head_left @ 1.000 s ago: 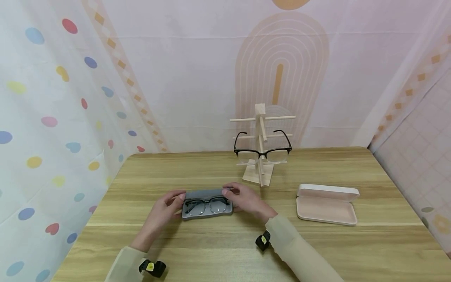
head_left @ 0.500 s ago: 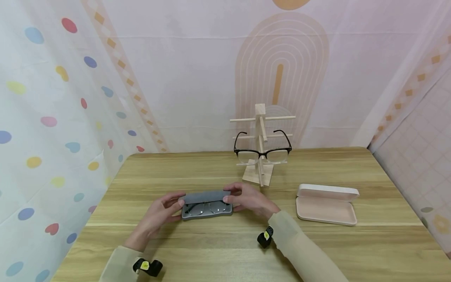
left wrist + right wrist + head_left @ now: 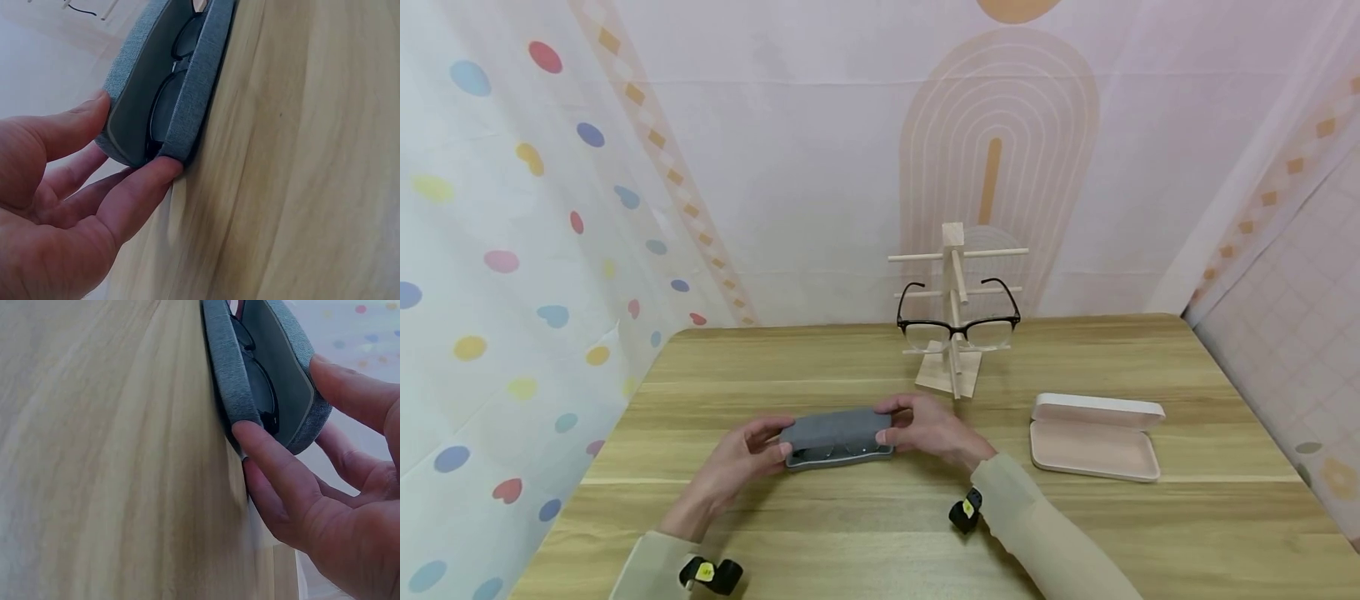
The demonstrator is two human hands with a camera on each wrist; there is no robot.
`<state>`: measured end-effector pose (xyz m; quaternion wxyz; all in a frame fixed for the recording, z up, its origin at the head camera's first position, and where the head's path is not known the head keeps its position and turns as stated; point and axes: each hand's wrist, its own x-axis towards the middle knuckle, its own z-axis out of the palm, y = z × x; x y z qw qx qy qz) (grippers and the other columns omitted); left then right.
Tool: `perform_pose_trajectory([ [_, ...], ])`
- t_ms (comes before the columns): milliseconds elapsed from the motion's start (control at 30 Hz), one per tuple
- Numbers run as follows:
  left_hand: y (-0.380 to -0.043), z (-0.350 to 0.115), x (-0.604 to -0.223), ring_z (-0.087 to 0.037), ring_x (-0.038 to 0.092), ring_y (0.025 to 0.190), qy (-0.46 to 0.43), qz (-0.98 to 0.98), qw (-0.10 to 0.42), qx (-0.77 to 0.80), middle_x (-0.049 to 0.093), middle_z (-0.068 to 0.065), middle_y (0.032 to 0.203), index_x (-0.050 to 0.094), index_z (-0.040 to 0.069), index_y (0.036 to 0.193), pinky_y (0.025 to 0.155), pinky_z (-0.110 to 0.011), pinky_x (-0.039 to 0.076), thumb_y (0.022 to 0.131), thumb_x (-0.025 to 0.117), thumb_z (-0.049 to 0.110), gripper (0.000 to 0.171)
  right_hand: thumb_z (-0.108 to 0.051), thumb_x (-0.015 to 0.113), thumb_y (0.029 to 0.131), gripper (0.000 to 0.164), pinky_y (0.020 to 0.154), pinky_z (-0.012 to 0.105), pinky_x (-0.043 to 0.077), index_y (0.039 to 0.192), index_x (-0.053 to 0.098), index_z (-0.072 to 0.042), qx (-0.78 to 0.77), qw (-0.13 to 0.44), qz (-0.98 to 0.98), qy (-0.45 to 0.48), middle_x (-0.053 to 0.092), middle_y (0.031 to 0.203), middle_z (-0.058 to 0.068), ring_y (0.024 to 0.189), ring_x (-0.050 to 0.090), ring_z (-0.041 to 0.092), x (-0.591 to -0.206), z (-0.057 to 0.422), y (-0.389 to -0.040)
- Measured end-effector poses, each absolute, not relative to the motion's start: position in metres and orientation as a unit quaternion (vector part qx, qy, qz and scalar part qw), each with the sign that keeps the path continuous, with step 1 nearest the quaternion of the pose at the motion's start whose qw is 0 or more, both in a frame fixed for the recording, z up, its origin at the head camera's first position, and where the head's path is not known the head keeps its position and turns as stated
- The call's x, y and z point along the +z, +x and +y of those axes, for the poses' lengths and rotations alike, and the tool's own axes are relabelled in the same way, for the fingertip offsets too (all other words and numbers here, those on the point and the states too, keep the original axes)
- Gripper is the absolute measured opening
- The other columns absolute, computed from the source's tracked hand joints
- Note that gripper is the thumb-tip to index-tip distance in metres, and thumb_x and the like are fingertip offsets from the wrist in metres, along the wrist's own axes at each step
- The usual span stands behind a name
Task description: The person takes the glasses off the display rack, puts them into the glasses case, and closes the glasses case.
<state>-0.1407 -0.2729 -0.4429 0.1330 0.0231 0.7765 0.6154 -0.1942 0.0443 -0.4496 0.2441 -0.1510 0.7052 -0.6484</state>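
A grey fabric-covered glasses case [image 3: 833, 430] lies on the wooden table, its lid tilted part way down over the base. Dark-framed glasses [image 3: 164, 107] sit inside, seen through the gap in both wrist views. My left hand [image 3: 735, 463] holds the case's left end, thumb on the lid and a finger at the base's corner. At the other end, my right hand [image 3: 931, 433] grips the case in the same way, thumb against the lid and fingers at the base [image 3: 232, 369]. From the head view the lid hides most of the glasses.
Behind the case stands a wooden display stand [image 3: 953, 308] with black-rimmed glasses [image 3: 958, 329] hung on it. A white glasses case [image 3: 1093, 450] with a pale pink lining lies with its lid raised at the right. Patterned curtains [image 3: 790, 167] line the table's back and sides.
The grey case's lid has swung forward and down from its raised position, covering most of the glasses. Both thumbs have moved with it, towards the front.
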Motion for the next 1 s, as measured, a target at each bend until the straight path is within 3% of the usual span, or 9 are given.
perform_pose_trajectory([
  [400, -0.1384, -0.2711, -0.4429, -0.043, 0.046, 0.14, 0.026, 0.811, 0.116, 0.572, 0.047, -0.028, 0.152, 0.052, -0.006, 0.145, 0.094, -0.023, 0.053, 0.098, 0.07, 0.005, 0.052, -0.003, 0.082, 0.088, 0.039, 0.091, 0.034, 0.057, 0.125, 0.069, -0.002, -0.582, 0.189, 0.769, -0.185, 0.066, 0.126, 0.015, 0.114, 0.064, 0.028, -0.4511, 0.0434, -0.1906],
  [767, -0.1386, -0.2706, -0.4445, -0.042, 0.053, 0.133, 0.028, 0.825, 0.106, 0.555, 0.049, -0.03, 0.15, 0.053, -0.006, 0.143, 0.093, -0.024, 0.054, 0.096, 0.071, 0.0, 0.051, -0.004, 0.082, 0.088, 0.04, 0.094, 0.038, 0.056, 0.126, 0.07, -0.004, -0.56, 0.178, 0.785, -0.196, 0.064, 0.134, 0.012, 0.119, 0.062, 0.03, -0.4497, 0.0428, -0.1883],
  [1000, -0.138, -0.2711, -0.4461, -0.045, 0.052, 0.134, 0.02, 0.832, 0.106, 0.543, 0.048, -0.03, 0.151, 0.055, -0.005, 0.142, 0.095, -0.028, 0.055, 0.094, 0.074, 0.001, 0.052, -0.002, 0.082, 0.085, 0.042, 0.09, 0.036, 0.056, 0.125, 0.069, -0.003, -0.562, 0.183, 0.783, -0.195, 0.064, 0.13, 0.013, 0.114, 0.063, 0.027, -0.4504, 0.0417, -0.1866],
])
